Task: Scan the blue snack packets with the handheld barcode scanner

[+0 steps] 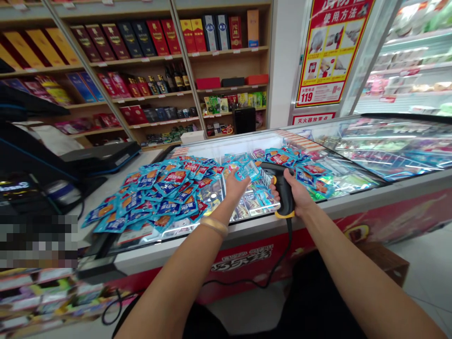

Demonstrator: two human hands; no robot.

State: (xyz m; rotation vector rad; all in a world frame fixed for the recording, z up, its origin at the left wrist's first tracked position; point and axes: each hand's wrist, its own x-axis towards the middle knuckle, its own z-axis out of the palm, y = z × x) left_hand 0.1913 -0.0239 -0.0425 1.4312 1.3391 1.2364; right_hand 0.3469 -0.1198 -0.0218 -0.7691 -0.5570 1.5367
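My left hand [234, 186] is closed on a small light-blue snack packet [250, 170], held just above the glass top of a chest freezer [212, 141]. My right hand [300, 192] grips a black and yellow barcode scanner [286, 195], its head pointing left toward the packet. From the handle's base a black cable [290, 235] hangs down in front of the freezer. Left of my left hand spreads a large heap of blue and red snack packets [169, 188]. A smaller group of similar packets [312, 172] lies on the glass beyond and right of the scanner.
A dark checkout machine [31, 155] stands at the left, next to a flat black device [102, 157] on the counter. Behind the freezer rise shelves [148, 59] with boxes and bottles. At the right is a lit display fridge [409, 70]; a brown box [383, 261] sits low on the floor.
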